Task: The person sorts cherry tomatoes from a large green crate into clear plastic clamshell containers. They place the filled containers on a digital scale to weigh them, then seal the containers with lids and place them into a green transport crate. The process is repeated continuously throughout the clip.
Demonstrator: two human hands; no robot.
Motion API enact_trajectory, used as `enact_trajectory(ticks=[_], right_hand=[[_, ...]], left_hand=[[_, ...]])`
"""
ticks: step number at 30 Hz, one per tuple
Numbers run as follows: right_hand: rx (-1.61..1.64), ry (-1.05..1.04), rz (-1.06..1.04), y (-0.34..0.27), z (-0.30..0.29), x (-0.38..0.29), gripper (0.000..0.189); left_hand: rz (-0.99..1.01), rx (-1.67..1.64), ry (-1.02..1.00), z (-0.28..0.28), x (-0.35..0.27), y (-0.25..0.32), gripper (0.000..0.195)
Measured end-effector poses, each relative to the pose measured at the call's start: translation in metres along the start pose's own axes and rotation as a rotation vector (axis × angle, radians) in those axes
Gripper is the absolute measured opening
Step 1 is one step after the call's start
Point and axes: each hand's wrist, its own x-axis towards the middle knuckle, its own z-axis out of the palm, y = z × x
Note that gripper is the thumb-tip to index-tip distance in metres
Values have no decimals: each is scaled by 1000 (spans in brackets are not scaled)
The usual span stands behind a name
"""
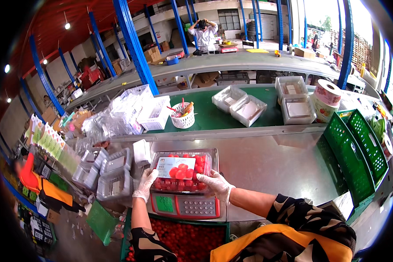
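A clear plastic clamshell of cherry tomatoes (201, 160), its lid bearing a printed label, lies over the pan of a red digital weighing scale (199, 208). My gloved left hand (146, 184) grips the pack's left edge. At its right edge is my gloved right hand (216, 185), with fingers on the lid and side. The scale's green display is lit. Below the scale, a green crate holds many loose cherry tomatoes (190, 234).
Empty clear trays (114, 185) stand left of the scale, beside folded white paper (141, 151). Green crates (350, 163) stand at the right. Beyond are a white basket (183, 118), more trays (249, 110) and label rolls (326, 98). One person (205, 36) stands across the hall, another (36, 180) at far left.
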Motion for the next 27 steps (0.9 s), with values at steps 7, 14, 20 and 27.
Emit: enact_trajectory(ticks=[7,14,20,27], right_hand=[[209,214,-235,6,0,34,51],[226,-9,-271,-31,-69,-38,58],[46,204,-262,-41,-195,-141,67],[-22,270,-273,5,-385,-158,64]], left_hand=[[73,-232,-53,37,-7,21,34],[220,-162,176,122,-43,82,31],[232,-200,75,267,-106,40,46],[289,44,135,416,-152,-168,57]])
